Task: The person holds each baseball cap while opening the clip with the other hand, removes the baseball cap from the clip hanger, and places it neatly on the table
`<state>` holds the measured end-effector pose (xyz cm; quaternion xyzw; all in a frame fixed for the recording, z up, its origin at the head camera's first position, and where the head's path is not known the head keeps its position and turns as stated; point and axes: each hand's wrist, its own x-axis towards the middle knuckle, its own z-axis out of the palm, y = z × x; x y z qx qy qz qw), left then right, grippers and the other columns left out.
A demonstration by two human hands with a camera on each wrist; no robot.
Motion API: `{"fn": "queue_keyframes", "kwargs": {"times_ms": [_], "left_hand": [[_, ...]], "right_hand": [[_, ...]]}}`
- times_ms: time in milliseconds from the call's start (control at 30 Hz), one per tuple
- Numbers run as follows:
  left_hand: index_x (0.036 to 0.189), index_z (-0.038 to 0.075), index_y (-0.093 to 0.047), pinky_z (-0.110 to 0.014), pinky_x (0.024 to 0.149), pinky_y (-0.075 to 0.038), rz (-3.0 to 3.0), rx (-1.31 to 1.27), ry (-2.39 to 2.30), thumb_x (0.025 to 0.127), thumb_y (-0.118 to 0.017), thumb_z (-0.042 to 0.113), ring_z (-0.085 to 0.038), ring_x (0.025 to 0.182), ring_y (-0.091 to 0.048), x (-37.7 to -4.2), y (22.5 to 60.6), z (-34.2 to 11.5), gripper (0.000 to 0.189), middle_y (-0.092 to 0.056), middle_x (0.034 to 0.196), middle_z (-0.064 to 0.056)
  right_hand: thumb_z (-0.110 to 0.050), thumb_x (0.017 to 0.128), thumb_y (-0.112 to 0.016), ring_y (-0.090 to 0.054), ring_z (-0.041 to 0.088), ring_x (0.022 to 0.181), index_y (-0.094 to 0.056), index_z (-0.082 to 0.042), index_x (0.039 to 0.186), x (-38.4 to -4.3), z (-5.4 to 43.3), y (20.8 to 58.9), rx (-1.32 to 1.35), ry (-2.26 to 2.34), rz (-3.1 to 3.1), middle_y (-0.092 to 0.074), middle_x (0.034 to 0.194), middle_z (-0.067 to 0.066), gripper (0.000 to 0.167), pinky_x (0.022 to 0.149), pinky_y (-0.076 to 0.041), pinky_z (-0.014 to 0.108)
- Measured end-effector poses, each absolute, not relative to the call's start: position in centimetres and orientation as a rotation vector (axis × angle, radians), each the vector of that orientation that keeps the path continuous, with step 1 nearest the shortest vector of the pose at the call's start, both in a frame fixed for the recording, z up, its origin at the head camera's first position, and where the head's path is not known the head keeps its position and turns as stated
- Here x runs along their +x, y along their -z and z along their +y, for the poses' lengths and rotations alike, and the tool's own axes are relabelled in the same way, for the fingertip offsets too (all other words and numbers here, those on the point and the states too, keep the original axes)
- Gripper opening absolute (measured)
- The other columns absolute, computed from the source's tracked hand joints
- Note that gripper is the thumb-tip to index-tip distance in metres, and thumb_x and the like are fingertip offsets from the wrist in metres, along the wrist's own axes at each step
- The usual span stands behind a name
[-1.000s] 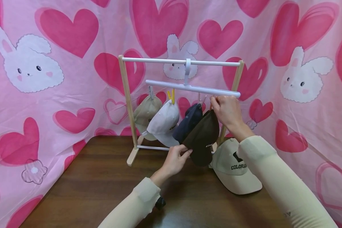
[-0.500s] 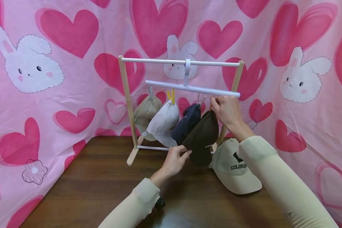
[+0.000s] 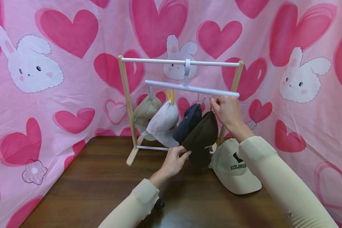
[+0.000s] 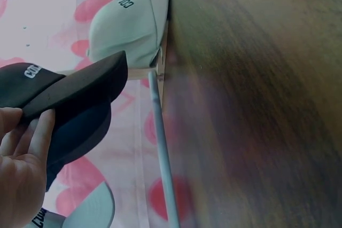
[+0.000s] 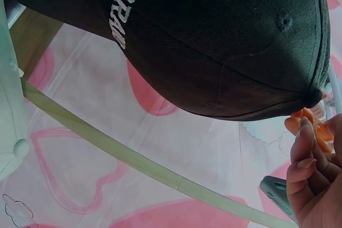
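Note:
My right hand (image 3: pixel 229 110) pinches an orange clothespin (image 5: pixel 322 132) at the crown top of a dark brown cap (image 3: pixel 202 139), just under the right part of a white hanger (image 3: pixel 171 84). With fingers and thumb, my left hand (image 3: pixel 172 161) grips the brown cap's brim (image 4: pixel 80 86) by its edge. Behind it hangs a navy cap (image 3: pixel 188 123) from a pale pink clip (image 3: pixel 201 100). Further left, a white cap (image 3: pixel 163 122) hangs by a yellow clothespin (image 3: pixel 171 96) and a beige cap (image 3: pixel 145 110) by a grey clip (image 3: pixel 150 91).
The hanger hooks over the top bar (image 3: pixel 154 60) of a small wooden rack (image 3: pixel 128 104) on a brown table (image 3: pixel 97 180). A beige lettered cap (image 3: pixel 231 158) sits at the rack's right foot. A green clip (image 5: pixel 275 190) shows beside my right hand. Pink heart-print cloth (image 3: pixel 74 79) surrounds everything.
Both hands stay almost in the same place on the brown cap and the orange clothespin. The navy cap sways slightly left, then back right.

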<state>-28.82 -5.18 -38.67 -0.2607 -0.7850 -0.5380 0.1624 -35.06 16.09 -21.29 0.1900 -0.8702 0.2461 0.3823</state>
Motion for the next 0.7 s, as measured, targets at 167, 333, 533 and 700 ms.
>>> {"fn": "queue_keyframes", "kwargs": {"times_ms": [167, 333, 533, 700], "left_hand": [[0.106, 0.004, -0.077, -0.025, 0.07, -0.052, -2.231, -0.751, 1.541, 0.099, -0.067, 0.007, -0.024, 0.081, -0.071, -28.85, 38.82, -5.23, 0.012, -0.078, 0.1, -0.008], [0.103, 0.005, -0.077, -0.023, 0.065, -0.048, -2.225, -0.746, 1.514, 0.099, -0.067, 0.007, -0.016, 0.075, -0.066, -28.85, 38.91, -5.28, 0.011, -0.078, 0.096, -0.006], [0.101, 0.005, -0.077, -0.023, 0.064, -0.048, -2.225, -0.743, 1.513, 0.099, -0.067, 0.007, -0.021, 0.075, -0.067, -28.73, 38.92, -5.34, 0.01, -0.078, 0.095, -0.006], [0.1, 0.004, -0.077, -0.022, 0.065, -0.048, -2.223, -0.74, 1.54, 0.099, -0.067, 0.008, -0.029, 0.079, -0.071, -28.72, 38.87, -5.37, 0.01, -0.078, 0.095, -0.008]], "right_hand": [[-0.029, 0.103, -0.061, -0.058, 0.026, 0.056, -0.075, 0.0, 0.085, -34.92, 15.95, 21.29, 0.464, -0.628, -2.226, -0.064, 0.066, 0.014, 0.038, 0.052, -0.053, 0.039], [-0.031, 0.103, -0.061, -0.059, 0.027, 0.056, -0.075, 0.0, 0.083, -34.9, 15.81, 21.4, 0.424, -0.634, -2.237, -0.065, 0.065, 0.014, 0.04, 0.054, -0.054, 0.04], [-0.031, 0.102, -0.063, -0.057, 0.027, 0.055, -0.074, 0.0, 0.078, -35.01, 15.71, 21.59, 0.394, -0.646, -2.223, -0.064, 0.063, 0.013, 0.041, 0.051, -0.052, 0.039], [-0.035, 0.102, -0.063, -0.058, 0.025, 0.052, -0.074, -0.002, 0.076, -34.95, 15.85, 21.64, 0.37, -0.7, -2.209, -0.066, 0.064, 0.012, 0.044, 0.048, -0.05, 0.034]]}}
